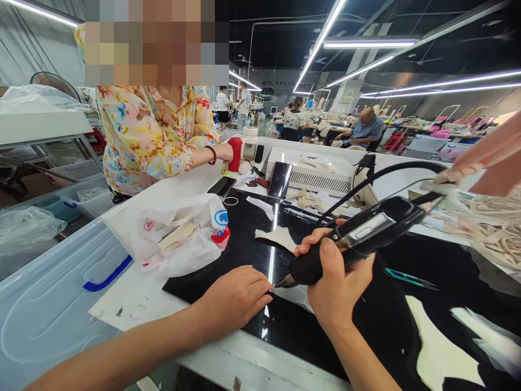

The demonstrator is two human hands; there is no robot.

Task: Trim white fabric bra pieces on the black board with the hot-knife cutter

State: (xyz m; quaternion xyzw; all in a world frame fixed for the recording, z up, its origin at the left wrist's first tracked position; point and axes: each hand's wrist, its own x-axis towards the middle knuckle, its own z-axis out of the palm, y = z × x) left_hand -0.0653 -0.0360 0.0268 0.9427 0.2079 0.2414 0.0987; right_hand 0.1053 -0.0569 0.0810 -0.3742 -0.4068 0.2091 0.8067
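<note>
My right hand is wrapped around a black corded hand tool, its pointed tip aimed down at the glossy black work mat. My left hand rests palm down on the mat just left of the tip, fingers curled together; whether it pins anything is hidden. A cream fabric piece lies on the mat just beyond the tool. Teal-handled scissors lie to the right of my right hand.
A white plastic bag with cream pieces sits at left beside a clear bin lid. A person in a floral shirt stands across the table near a red cup. Another person's hand reaches in at right over lace pieces.
</note>
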